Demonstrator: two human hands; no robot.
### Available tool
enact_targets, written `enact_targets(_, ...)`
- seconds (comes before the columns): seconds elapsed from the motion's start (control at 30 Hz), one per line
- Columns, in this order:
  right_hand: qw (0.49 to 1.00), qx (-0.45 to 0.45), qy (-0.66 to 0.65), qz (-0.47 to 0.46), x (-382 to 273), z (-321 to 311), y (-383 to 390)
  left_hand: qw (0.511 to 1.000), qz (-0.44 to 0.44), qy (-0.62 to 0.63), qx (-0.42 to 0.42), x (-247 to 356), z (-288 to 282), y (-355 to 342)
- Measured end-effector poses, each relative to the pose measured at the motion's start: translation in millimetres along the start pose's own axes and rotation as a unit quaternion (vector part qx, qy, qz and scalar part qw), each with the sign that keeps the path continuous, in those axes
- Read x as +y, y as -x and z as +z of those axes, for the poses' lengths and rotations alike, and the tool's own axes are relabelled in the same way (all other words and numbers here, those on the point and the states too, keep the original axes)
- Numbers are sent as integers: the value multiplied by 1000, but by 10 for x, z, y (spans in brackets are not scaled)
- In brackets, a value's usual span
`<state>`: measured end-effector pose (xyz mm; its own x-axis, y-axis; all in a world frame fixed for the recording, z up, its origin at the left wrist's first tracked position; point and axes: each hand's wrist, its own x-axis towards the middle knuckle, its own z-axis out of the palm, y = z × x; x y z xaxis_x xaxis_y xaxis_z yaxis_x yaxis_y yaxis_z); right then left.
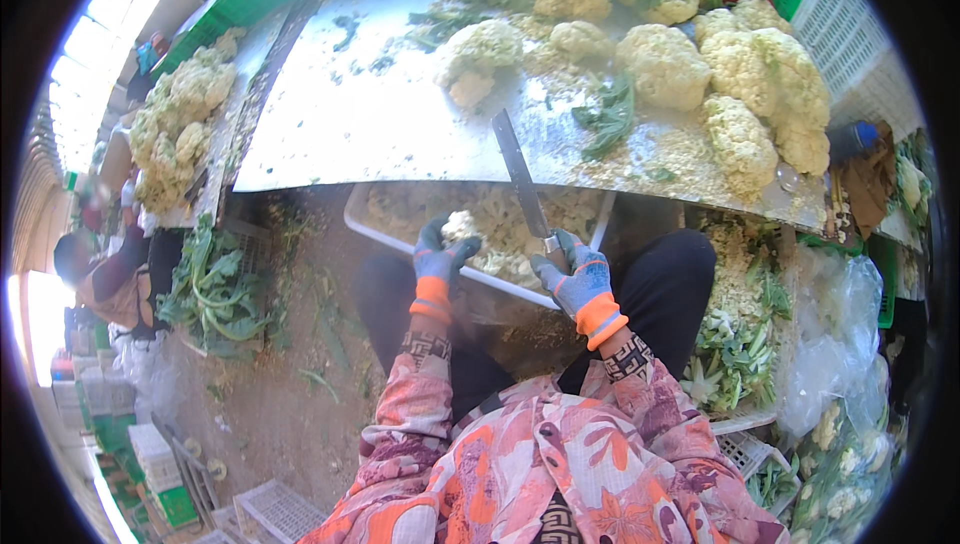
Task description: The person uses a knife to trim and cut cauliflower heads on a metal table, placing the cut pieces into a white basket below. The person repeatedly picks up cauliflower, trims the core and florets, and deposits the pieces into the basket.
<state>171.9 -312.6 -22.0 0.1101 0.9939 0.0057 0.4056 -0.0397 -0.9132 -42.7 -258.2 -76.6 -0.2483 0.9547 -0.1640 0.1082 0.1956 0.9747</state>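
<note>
My left hand (437,256), in a grey glove with an orange cuff, pinches a small pale cauliflower floret (460,226). In my right hand (578,274), gloved the same way, is the handle of a long-bladed knife (522,169). Its blade points up and away from me, over the table edge. Beneath both hands, a white-rimmed tub (352,212) between my knees holds many cut cauliflower pieces. Just beyond the knife tip, a cauliflower head (480,52) sits on the metal table (330,109).
Cauliflower heads (665,66) crowd the table's right and far side, with loose leaves (610,119) and crumbs. Trimmings fill a crate (740,344) by my right knee, near clear plastic bags (835,334). At left, another person (115,279) sits by piled leaves (215,289) and a second table.
</note>
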Motion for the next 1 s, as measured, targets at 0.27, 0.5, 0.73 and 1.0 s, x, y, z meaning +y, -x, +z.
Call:
enact_targets(0.27,979,151,-137,22,-4,-897,-239,860,319,-397,-32,282,609,-310)
enact_targets(0.5,885,399,229,70,515,-2103,102,798,437,-409,-74,566,1839,-554)
enact_targets(0.73,740,263,505,357,971,-2843,180,909,323,-260,-48,117,2539,-1399)
enact_targets(1.0,613,259,607,434,1655,-3196,-111,987,87,116,-75,833,1888,-1502)
